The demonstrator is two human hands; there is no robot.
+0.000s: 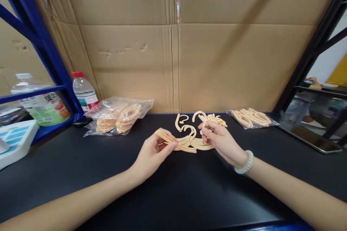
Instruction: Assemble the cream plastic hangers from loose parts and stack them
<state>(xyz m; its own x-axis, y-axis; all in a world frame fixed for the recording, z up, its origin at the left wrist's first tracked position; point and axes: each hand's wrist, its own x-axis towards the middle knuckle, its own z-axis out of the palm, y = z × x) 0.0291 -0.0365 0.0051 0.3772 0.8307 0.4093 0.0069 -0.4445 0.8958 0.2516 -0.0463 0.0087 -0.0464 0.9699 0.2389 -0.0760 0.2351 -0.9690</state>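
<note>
Bar [188, 149] clasped in our half-curled left hand [154, 152], above the worktop [162, 195].
Our right hand [222, 142], nearly closed, pinches a small piece [204, 124] near the hangers [202, 145]; we see a bag [143, 106] further left.

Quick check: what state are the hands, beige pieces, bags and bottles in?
Left hand: closed on a beige strip
Right hand: pinching a small beige piece
Curved beige pieces: loose on the black tabletop
Left bag: beige pieces inside; seal unclear
Right bag: beige pieces inside; seal unclear
Red-capped bottle: upright, capped
White-capped bottle: upright, capped
</note>
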